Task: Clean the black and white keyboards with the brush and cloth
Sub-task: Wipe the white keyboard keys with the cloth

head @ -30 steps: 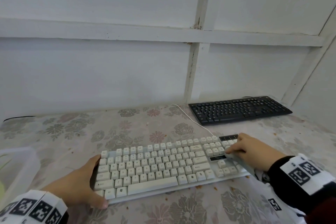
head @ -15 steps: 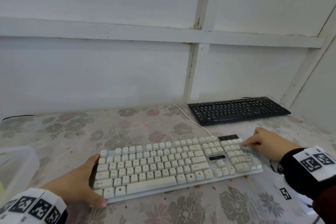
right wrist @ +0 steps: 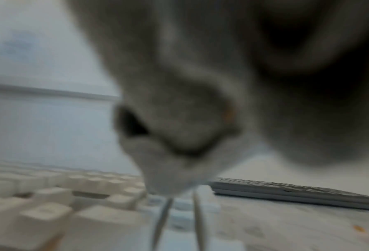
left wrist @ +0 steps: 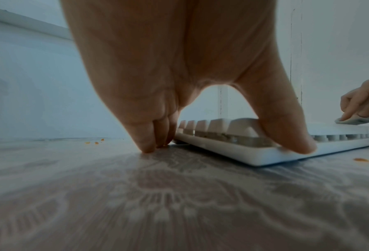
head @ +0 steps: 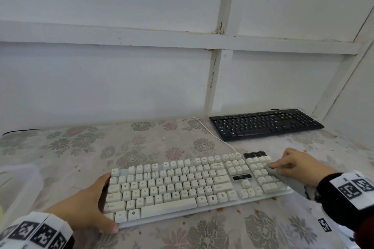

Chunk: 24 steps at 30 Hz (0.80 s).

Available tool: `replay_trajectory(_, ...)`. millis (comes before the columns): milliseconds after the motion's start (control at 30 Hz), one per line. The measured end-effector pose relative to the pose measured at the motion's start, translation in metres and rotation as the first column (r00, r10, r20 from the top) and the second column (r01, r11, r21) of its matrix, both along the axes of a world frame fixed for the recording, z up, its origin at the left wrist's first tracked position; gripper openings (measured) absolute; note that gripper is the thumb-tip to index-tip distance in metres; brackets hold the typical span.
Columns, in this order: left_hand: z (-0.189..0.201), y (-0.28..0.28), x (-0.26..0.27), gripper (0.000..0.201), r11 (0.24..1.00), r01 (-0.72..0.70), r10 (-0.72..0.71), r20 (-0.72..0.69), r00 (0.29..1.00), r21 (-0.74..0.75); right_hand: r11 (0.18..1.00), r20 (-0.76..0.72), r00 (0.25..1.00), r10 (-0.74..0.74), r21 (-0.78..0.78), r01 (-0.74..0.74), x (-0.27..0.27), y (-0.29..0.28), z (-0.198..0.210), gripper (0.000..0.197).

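White keyboard (head: 192, 188): lies flat near the front edge of the counter (head: 85, 147), its long side along that edge; a white cable (head: 212, 135) runs from its back edge toward the black keyboard.
Handling, white keyboard: judged a light, stiff plastic slab with loose-sprung keycaps, likely to skate on the smooth floral covering when wiped; best braced at an end edge of the frame, not by the keys.
Cloth (head: 287, 180): pale and soft, lying over the keypad at the keyboard's right end and trailing off its right edge; judged limp, so it needs fingers pressed on top to carry force.
Right hand (head: 299, 164): fingers loosely bent, fingertips pressing the cloth onto the keys; the wrist view is too blurred to add detail.
Left hand (head: 81, 208): spread against the keyboard's left end, thumb (left wrist: 286, 135) on the front left corner, fingers (left wrist: 149, 135) down on the counter beside the end edge; bracing, not lifting.
Black keyboard (head: 265, 123): at the back right of the counter, well apart from both hands; judged thin and equally light.
Crumbs (head: 238, 211): orange specks on the counter along the white keyboard's front edge.
Plastic tub (head: 18, 186): translucent, at the left edge.
Brush: not visible.
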<state>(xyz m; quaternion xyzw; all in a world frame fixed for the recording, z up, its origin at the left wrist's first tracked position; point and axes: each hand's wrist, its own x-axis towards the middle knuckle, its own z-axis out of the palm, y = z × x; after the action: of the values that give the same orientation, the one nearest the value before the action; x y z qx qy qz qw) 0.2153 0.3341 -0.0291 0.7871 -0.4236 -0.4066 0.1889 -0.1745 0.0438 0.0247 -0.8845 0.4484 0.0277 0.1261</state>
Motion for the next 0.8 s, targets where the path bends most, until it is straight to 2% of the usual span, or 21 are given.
replay_trajectory(133,0.001,0.0,0.0,0.134,1.0,0.001,-0.001,-0.004,1.0,0.003,0.997,-0.006,0.999,0.046,-0.056,-0.047,0.013,0.006,0.0,0.023)
replay_trajectory(267,0.0,0.0,0.0,0.131,1.0,-0.003,0.003,-0.016,1.0,-0.006,0.992,0.022,0.992,0.127,-0.004,-0.127,0.023,0.015,-0.009,0.025)
replay_trajectory(333,0.001,0.0,-0.001,0.131,1.0,-0.002,0.002,-0.014,1.0,-0.005,0.995,0.021,0.994,0.103,-0.005,-0.103,0.02,0.012,-0.011,0.026)
replay_trajectory(467,0.002,0.0,-0.001,0.144,1.0,0.019,-0.019,-0.015,1.0,-0.007,0.999,-0.002,0.999,0.035,-0.015,-0.035,0.008,0.0,-0.011,0.026)
replay_trajectory(600,0.0,0.0,0.001,0.136,1.0,0.013,-0.013,-0.01,1.0,-0.008,0.998,0.013,0.999,-0.051,-0.041,0.052,-0.008,-0.013,-0.009,0.027)
replay_trajectory(800,-0.001,0.001,0.002,0.143,1.0,0.01,-0.011,0.032,0.999,0.022,0.988,-0.035,0.989,-0.141,-0.069,0.138,-0.013,-0.016,-0.009,0.025)
